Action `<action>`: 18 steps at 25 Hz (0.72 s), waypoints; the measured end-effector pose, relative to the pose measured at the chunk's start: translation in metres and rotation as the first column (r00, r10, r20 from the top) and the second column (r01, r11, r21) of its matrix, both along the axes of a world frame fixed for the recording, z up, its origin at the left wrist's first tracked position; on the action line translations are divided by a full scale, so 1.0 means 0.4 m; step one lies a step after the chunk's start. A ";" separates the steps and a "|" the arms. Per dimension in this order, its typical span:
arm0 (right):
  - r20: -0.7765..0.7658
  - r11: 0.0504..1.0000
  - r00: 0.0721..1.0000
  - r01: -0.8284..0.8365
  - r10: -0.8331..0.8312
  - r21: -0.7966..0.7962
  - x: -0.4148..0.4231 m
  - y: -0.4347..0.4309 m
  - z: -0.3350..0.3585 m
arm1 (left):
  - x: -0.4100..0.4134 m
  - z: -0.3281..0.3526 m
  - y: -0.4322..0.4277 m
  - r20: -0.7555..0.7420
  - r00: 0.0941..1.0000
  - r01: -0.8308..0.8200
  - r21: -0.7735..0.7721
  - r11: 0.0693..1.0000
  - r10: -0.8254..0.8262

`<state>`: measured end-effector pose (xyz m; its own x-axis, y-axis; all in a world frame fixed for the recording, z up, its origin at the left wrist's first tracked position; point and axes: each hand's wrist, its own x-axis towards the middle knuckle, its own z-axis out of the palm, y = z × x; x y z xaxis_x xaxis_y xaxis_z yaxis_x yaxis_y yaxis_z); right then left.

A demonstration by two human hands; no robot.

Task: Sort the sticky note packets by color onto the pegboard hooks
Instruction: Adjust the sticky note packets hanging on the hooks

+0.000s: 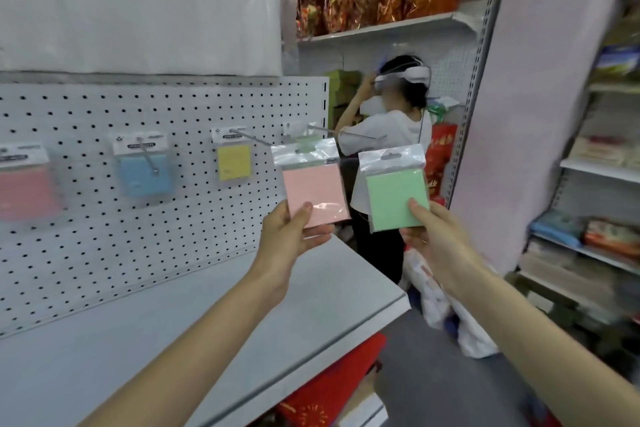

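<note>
My left hand (287,236) pinches the pink packet (315,191) at its lower edge, thumb on the front face. My right hand (433,236) pinches the green packet (396,198) likewise, at 3 o'clock of the pink one and apart from it. On the pegboard (104,236), from 9 o'clock inward, hang a second pink packet (24,191), a blue packet (145,173) and a yellow packet (234,166). A second green packet (308,142) is partly hidden behind the held pink one.
</note>
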<state>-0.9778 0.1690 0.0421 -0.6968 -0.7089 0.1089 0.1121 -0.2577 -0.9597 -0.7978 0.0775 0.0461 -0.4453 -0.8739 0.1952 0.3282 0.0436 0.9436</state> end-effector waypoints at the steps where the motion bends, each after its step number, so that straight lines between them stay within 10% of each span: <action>1: 0.009 1.000 1.000 -0.011 0.011 -0.013 -0.033 -0.024 0.003 | -0.031 0.000 -0.014 -0.002 1.000 -0.008 0.004 1.000 0.008; 18: -0.126 0.890 0.882 -0.456 0.453 0.012 -0.399 -0.272 -0.003 | -0.384 -0.017 -0.107 -0.026 0.894 -0.447 -0.091 0.890 0.447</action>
